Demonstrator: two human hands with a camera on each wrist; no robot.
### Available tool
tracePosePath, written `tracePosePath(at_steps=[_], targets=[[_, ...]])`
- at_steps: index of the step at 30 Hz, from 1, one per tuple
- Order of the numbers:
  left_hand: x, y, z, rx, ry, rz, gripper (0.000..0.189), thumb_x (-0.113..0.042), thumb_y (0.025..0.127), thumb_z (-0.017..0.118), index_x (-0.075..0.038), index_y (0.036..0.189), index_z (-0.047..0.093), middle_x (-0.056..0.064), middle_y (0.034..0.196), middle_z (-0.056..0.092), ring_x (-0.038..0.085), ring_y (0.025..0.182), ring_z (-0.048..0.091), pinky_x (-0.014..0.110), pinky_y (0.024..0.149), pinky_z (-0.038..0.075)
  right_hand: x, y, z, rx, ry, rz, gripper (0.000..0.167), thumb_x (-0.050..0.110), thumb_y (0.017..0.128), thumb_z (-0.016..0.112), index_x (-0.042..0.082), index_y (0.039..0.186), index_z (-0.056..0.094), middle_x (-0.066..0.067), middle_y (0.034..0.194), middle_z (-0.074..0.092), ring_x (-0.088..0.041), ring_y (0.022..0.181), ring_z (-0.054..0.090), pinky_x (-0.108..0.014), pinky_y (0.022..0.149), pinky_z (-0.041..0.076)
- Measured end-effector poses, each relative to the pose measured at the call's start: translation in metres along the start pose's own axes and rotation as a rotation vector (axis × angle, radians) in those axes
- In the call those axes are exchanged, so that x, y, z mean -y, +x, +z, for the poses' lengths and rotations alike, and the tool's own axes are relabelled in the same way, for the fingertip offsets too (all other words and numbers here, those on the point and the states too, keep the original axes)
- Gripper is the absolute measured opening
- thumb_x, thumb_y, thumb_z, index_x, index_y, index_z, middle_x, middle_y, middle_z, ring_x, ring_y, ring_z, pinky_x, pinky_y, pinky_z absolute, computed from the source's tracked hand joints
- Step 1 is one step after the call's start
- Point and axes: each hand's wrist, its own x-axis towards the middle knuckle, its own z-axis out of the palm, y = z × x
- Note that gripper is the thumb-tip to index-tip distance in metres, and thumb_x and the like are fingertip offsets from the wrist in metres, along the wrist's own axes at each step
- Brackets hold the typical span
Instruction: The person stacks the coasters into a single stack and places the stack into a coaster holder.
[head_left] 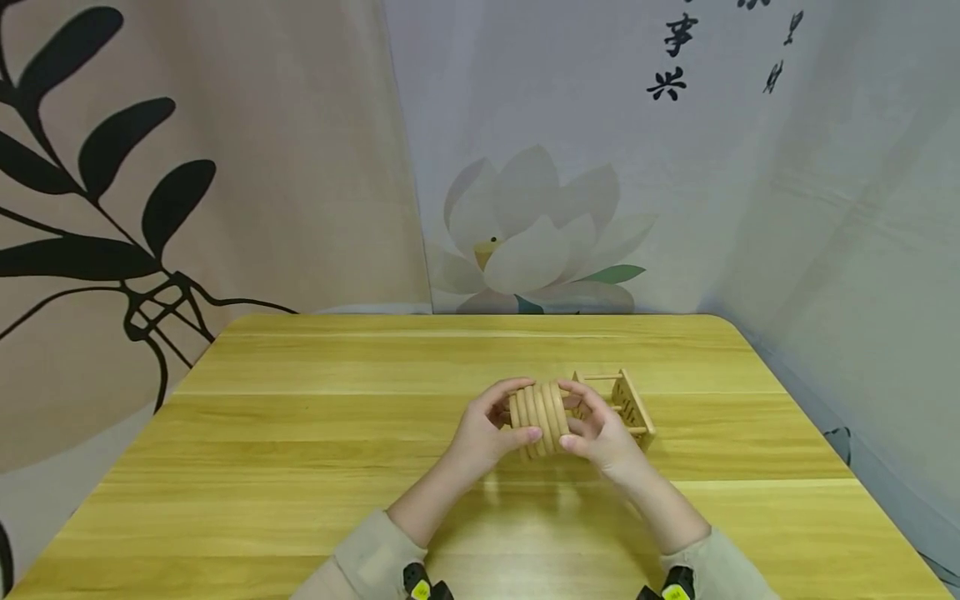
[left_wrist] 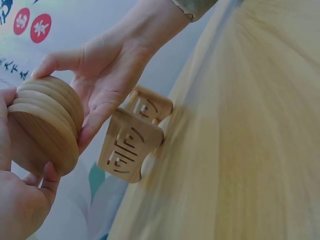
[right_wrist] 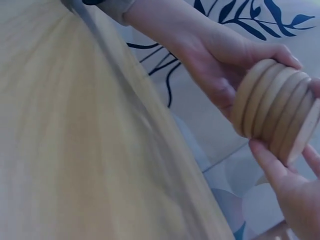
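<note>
A stack of several round wooden coasters (head_left: 538, 418) is held on edge above the table, the discs pressed face to face. My left hand (head_left: 482, 429) grips the stack from the left, thumb on the near side and fingers round the far side. From the other end my right hand (head_left: 606, 435) holds it, fingertips and thumb at the rim of the outer disc. The left wrist view shows the smooth face of an end coaster (left_wrist: 40, 142). Just behind the right hand stands a slotted wooden coaster rack (head_left: 634, 407), partly hidden by that hand.
The light wooden table (head_left: 315, 467) reaches back to printed cloth hangings (head_left: 315, 167) with leaves, a lotus and dark characters. Cut-out patterns mark the rack's side panels (left_wrist: 131, 145). Black devices (head_left: 678, 582) sit at both sleeve cuffs.
</note>
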Motion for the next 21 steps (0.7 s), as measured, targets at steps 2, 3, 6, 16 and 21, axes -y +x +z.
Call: tracePosePath(at_steps=[2, 3, 6, 16, 21], targets=[[0.002, 0.002, 0.001, 0.000, 0.012, 0.005, 0.062, -0.002, 0.078, 0.077, -0.012, 0.135, 0.055, 0.009, 0.106, 0.057, 0.024, 0.087, 0.055, 0.031, 0.071, 0.050, 0.004, 0.000, -0.003, 0.003, -0.031, 0.020, 0.076, 0.008, 0.085, 0.073, -0.010, 0.142, 0.026, -0.016, 0.116, 0.043, -0.024, 0.106, 0.059, -0.033, 0.079, 0.053], [0.002, 0.003, 0.002, 0.002, 0.018, 0.010, 0.061, -0.003, 0.078, 0.077, -0.012, 0.135, 0.055, 0.009, 0.106, 0.057, 0.025, 0.086, 0.055, 0.030, 0.071, 0.050, 0.005, 0.000, -0.005, 0.002, -0.043, 0.035, 0.077, 0.008, 0.085, 0.073, -0.010, 0.142, 0.025, -0.016, 0.116, 0.044, -0.024, 0.107, 0.058, -0.033, 0.079, 0.053], [0.001, 0.005, 0.004, 0.002, 0.037, 0.022, 0.059, -0.007, 0.079, 0.078, -0.015, 0.133, 0.057, 0.009, 0.105, 0.058, 0.025, 0.085, 0.056, 0.030, 0.070, 0.051, 0.010, 0.000, -0.010, 0.010, -0.084, 0.065, 0.078, 0.009, 0.085, 0.073, -0.009, 0.143, 0.024, -0.015, 0.117, 0.045, -0.025, 0.109, 0.057, -0.034, 0.081, 0.053], [-0.009, 0.010, 0.013, -0.014, 0.045, -0.013, 0.057, -0.011, 0.077, 0.081, -0.021, 0.130, 0.061, 0.007, 0.102, 0.060, 0.033, 0.087, 0.056, 0.033, 0.068, 0.051, 0.021, 0.000, -0.025, 0.052, -0.202, 0.018, 0.076, 0.005, 0.084, 0.072, -0.012, 0.142, 0.026, -0.016, 0.119, 0.052, -0.020, 0.108, 0.057, -0.034, 0.089, 0.049], [-0.012, 0.015, 0.018, -0.019, 0.050, -0.010, 0.057, -0.012, 0.076, 0.082, -0.021, 0.129, 0.061, 0.004, 0.107, 0.060, 0.026, 0.088, 0.055, 0.037, 0.072, 0.051, 0.026, 0.001, -0.031, 0.055, -0.227, 0.018, 0.077, 0.002, 0.082, 0.073, -0.011, 0.142, 0.026, -0.013, 0.120, 0.054, -0.019, 0.108, 0.057, -0.033, 0.090, 0.048]])
